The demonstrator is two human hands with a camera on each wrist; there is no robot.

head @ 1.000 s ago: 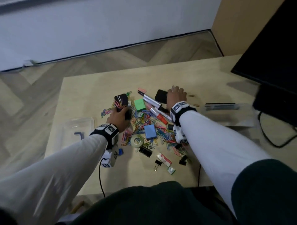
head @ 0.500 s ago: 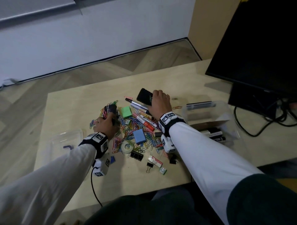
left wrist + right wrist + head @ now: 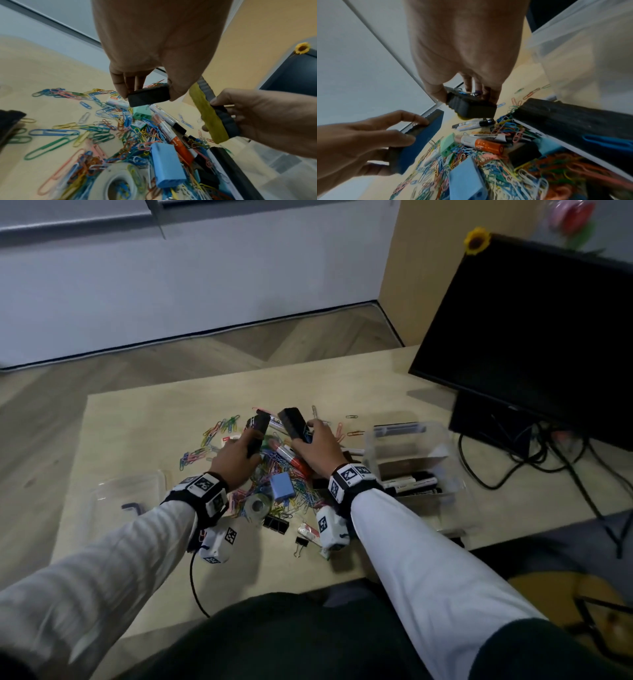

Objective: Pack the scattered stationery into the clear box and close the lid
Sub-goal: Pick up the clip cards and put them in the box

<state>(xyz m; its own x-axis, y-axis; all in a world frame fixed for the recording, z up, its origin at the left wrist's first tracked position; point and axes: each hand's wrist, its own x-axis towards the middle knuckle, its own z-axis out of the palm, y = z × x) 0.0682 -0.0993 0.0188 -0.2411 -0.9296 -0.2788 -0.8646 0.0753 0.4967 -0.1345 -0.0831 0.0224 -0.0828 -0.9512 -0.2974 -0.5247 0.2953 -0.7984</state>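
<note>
The left hand (image 3: 236, 455) is raised over the far left part of the pile, its fingers and thumb curled around a black eraser with a blue felt face (image 3: 257, 428); the right wrist view shows that blue face (image 3: 421, 136) turned toward the other hand. The right hand (image 3: 317, 451) is just beside it to the right, gripping a second black eraser (image 3: 294, 423) by its long edges; the left wrist view shows this one has a yellow felt face (image 3: 208, 115). Both erasers are lifted clear of the table (image 3: 144, 419) and stand close together without touching. Under the hands lies a heap of coloured paper clips (image 3: 205, 453), with an orange-capped marker (image 3: 485, 144), a white marker with a black cap (image 3: 471, 125), a green two-hole sharpener (image 3: 142, 114), a blue sharpener (image 3: 282, 486) and a roll of clear tape (image 3: 257, 506) among them. Black binder clips (image 3: 276, 523) lie nearer the table's front edge. The clear box (image 3: 414, 463) sits open on the table to the right of the pile, just beside the right wrist, with black-and-white markers (image 3: 411, 482) already lying inside. Its clear lid (image 3: 128, 494) lies flat on the left side of the table, well apart from the box, with a small dark hex key (image 3: 132, 507) showing at it. A black monitor (image 3: 534, 337) stands at the far right.
</note>
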